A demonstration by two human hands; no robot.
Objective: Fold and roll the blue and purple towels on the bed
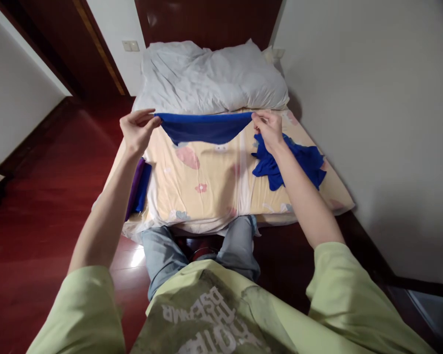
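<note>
A blue cloth [205, 129] is stretched in the air above the bed, its top edge nearly straight and its lower part hanging. My left hand [138, 129] pinches its left corner, and my right hand [268, 129] pinches the right corner. Below my right hand and forearm, a crumpled pile of blue cloth [304, 162] lies on the bed. Folded blue cloth [143, 188] and folded purple cloth [135, 191] lie side by side at the bed's left edge, near my left forearm.
The bed [206, 196] has a yellow patterned sheet. White pillows [214, 78] lie at its far end against a dark headboard [210, 22]. A white wall [372, 123] stands close on the right; dark red floor [59, 172] extends on the left.
</note>
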